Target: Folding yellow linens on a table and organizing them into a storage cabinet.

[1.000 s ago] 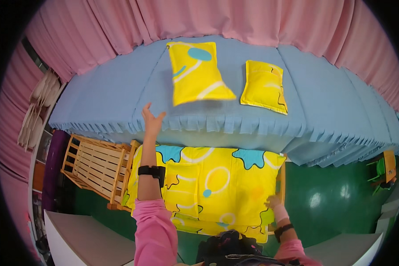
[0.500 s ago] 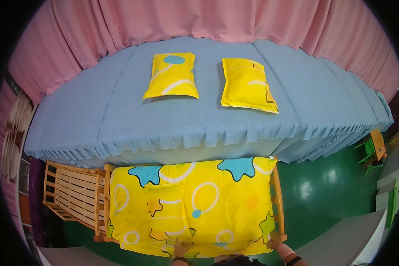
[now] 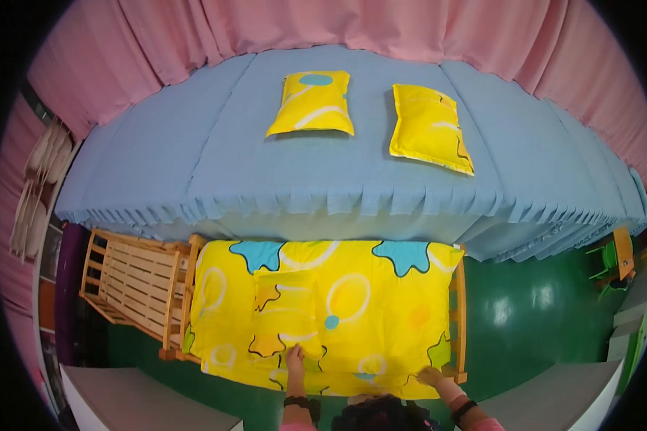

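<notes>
A small yellow patterned pillow (image 3: 286, 312) lies on a yellow quilt (image 3: 402, 309) with white rings and blue shapes, which covers a small wooden bed (image 3: 461, 316). My left hand (image 3: 295, 355) is at the pillow's near edge, its fingers drawn together on the cloth there. At the quilt's near right corner, beside the bed's end post, is my right hand (image 3: 430, 376). It is over the quilt's edge, and its fingers are too blurred to make out.
Beyond the bed stands a wide surface with a blue ruffled cover (image 3: 230, 165), bearing a yellow pillow (image 3: 313, 104) and another yellow pillow (image 3: 430, 129). A slatted wooden bed frame (image 3: 136, 284) adjoins on the left. Grey-white panels (image 3: 144, 402) flank me. Right is green floor (image 3: 510, 309).
The whole view has shifted, so the beds appear higher and further right. My left hand has reached further onto the pillow, its fingers now together. My right hand has moved left, away from the end post.
</notes>
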A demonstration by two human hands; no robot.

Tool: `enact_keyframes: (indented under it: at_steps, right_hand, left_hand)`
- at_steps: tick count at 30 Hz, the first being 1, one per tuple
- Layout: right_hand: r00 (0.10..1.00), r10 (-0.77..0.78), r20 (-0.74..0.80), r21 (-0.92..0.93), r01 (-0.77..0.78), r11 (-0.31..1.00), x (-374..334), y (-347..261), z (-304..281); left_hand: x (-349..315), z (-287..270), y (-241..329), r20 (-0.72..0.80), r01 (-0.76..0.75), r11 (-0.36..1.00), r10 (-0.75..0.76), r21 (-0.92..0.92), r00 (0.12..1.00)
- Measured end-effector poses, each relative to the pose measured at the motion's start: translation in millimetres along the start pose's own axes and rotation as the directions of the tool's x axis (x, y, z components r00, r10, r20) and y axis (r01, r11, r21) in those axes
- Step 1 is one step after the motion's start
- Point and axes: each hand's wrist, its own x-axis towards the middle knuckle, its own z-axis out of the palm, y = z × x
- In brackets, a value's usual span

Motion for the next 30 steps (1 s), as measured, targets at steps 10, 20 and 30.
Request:
enact_keyframes:
  at_steps: [10,20,30]
  right_hand:
    - [0.533,-0.111,0.839,0.532,-0.761,0.372,-65.2,-384.8,-19.1]
    - [0.659,-0.673,-0.336,0.692,0.657,0.299,-137.6,-586.4,-133.6]
    - [0.753,-0.389,-0.530,0.678,0.653,0.339,9.2,-549.4,-347.1]
  left_hand:
    - [-220.5,19.2,88.8,0.413,-0.284,0.772,0.030,0.569,0.910]
    - [-285.4,65.1,213.9,0.523,-0.524,0.813,0.340,0.255,0.782]
    - [-257.2,-14.7,138.3,0.427,-0.220,0.932,0.082,0.286,0.901]
